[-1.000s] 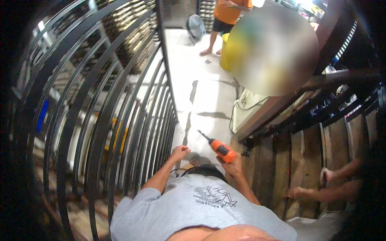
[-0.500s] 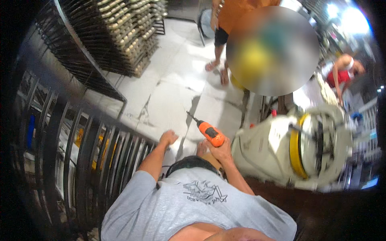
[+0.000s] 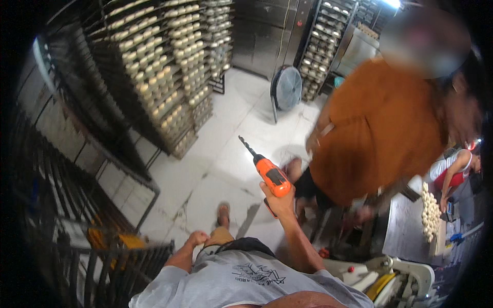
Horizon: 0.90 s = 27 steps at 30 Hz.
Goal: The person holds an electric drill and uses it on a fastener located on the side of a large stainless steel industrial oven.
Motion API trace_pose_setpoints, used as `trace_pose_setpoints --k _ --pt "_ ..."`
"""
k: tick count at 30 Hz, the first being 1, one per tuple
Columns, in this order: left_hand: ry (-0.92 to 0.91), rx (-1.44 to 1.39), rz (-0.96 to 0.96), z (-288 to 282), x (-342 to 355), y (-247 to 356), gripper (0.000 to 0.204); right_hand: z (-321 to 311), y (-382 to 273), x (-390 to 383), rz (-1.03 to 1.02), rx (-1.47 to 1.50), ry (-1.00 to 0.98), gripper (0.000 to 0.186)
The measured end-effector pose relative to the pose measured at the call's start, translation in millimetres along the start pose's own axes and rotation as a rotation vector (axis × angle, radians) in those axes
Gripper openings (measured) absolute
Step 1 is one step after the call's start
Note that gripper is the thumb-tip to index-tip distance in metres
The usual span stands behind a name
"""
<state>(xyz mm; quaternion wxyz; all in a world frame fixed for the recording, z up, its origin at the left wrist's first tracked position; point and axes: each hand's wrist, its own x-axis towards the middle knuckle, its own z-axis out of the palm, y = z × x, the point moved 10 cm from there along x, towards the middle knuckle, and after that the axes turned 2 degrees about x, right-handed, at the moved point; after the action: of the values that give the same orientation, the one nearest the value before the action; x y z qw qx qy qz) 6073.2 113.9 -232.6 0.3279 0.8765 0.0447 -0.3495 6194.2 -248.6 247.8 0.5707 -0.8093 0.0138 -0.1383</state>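
Note:
An orange and black cordless drill (image 3: pixel 272 177) is gripped in my right hand (image 3: pixel 281 204), out in front of my waist. Its long dark bit points up and to the left, away from me, touching nothing. My left hand (image 3: pixel 196 239) hangs by my left hip with its fingers curled in, and nothing shows in it. One of my feet, in a sandal (image 3: pixel 223 214), is on the pale tiled floor (image 3: pixel 208 174).
Tall racks (image 3: pixel 169 77) of pale round dough pieces stand ahead left. A drum fan (image 3: pixel 287 88) sits beyond. A co-worker in an orange shirt (image 3: pixel 380 133) is close on my right, near a dough table (image 3: pixel 403 226). A cream machine (image 3: pixel 411 272) and dark metal racks (image 3: pixel 102 267) flank me.
I have moved forward: the cream machine has slid down and back, and the co-worker in orange is much nearer on my right. The drill stays in my right hand. My left hand has dropped back.

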Motion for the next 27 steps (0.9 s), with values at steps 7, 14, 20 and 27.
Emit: trace_pose_setpoints --k 7,14,20,27 --pt "0.260 0.032 0.174 -235 184 161 0.048 24 34 233 0.022 0.007 0.179 0.050" --pt "0.276 -0.187 0.414 -393 353 371 0.050 25 4 433 -0.181 -0.068 0.267 0.055" --pt "0.101 0.096 0.270 -427 494 385 0.050 54 24 635 -0.306 0.048 0.265 0.049" --pt "0.055 0.027 0.084 -524 619 417 0.049 117 55 891 -0.116 0.480 0.120 0.044"
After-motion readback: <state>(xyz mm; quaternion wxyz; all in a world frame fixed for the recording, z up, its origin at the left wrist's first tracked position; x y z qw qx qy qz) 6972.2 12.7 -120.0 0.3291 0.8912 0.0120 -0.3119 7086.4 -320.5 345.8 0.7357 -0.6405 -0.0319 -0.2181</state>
